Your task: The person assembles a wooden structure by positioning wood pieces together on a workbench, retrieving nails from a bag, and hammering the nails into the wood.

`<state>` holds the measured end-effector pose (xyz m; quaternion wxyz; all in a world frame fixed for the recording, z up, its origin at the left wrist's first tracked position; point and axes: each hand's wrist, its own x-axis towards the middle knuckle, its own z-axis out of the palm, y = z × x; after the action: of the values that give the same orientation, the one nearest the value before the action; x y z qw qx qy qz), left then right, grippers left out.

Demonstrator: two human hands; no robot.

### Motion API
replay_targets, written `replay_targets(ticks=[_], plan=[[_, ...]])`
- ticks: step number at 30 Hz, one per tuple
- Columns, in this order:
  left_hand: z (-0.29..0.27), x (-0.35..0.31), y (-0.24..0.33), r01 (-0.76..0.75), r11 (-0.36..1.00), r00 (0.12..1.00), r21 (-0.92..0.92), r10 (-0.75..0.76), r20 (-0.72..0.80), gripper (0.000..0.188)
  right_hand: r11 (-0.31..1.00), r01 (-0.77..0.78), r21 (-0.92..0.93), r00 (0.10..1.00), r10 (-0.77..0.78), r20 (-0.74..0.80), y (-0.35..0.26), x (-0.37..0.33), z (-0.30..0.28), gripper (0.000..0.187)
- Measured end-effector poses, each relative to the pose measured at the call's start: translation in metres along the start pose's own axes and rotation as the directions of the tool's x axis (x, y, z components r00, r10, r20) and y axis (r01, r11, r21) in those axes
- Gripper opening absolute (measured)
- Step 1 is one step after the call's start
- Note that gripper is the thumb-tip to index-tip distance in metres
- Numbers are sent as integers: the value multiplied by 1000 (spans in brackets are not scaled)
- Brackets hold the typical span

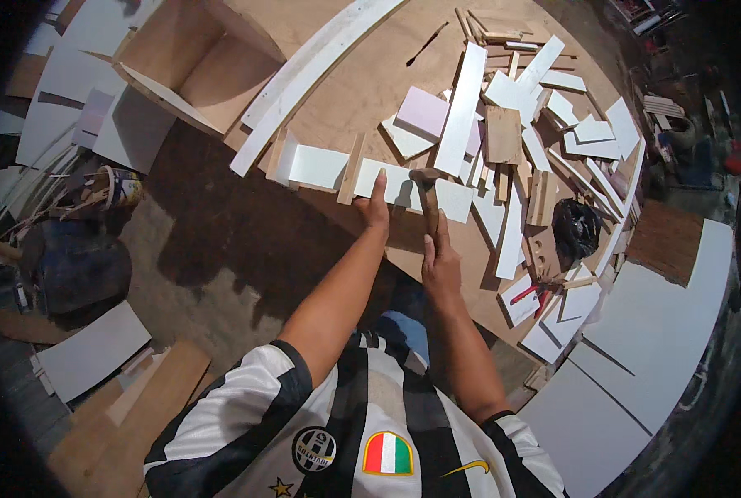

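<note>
My right hand (442,270) is closed round the wooden handle of a hammer (431,207), whose head lies over a long white board (329,164) near the table edge. Next to it, my left hand (374,209) grips the near edge of that board, one digit stretched over its top and the other fingers partly hidden. Just left of this hand a narrow wooden strip (352,170) stands across the board. A white end piece (286,156) rises at the board's left end.
Right of the hammer, the wooden table (345,70) bears many white and brown offcuts (503,133), a black plastic bag (576,228) and red-handled pliers (532,296). An open wooden box (212,70) stands at the far left. Large white panels (661,332) lie at right.
</note>
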<state>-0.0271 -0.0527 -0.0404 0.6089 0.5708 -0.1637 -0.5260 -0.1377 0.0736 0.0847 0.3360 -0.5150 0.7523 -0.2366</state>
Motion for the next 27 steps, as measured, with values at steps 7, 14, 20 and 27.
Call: replay_targets(ticks=[7, 14, 20, 27], plan=[[0, -6, 3, -3, 999, 1000, -37, 2, -23, 50, 930, 366, -39, 845, -350, -405, -1, -8, 8, 59], [0, -6, 12, 36, 998, 999, -45, -35, 33, 50, 950, 311, -27, 884, -300, -358, -5, -5, 8, 61], [-2, 1, -6, -54, 997, 999, -63, 54, -5, 46, 995, -13, -98, 999, 9, -42, 1, -7, 7, 61], [6, -4, 5, 50, 996, 998, 70, -48, -31, 52, 986, 139, -95, 968, -155, -198, 4, 2, 10, 61]])
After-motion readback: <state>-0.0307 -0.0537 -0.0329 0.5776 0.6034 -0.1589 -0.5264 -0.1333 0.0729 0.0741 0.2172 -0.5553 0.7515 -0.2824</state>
